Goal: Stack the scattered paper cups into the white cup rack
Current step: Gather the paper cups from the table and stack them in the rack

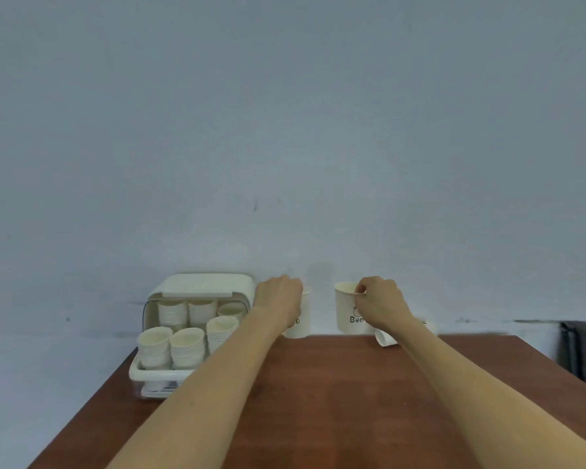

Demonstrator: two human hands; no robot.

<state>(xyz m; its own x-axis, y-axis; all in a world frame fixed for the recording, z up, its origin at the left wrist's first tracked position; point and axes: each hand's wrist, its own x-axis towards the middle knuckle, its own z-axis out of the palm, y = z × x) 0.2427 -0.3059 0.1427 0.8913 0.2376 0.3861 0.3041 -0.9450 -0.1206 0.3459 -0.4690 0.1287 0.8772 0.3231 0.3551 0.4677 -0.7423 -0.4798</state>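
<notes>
Over smooth wood, right hand (378, 304) pinches, apparently, tapered paper cup (347, 308).

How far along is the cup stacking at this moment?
Well along: the white cup rack already holds several stacks. In hand: the right hand pinches one paper cup by its rim, and the left hand covers another cup. Left: those two, plus a tipped cup behind the right wrist.
</notes>
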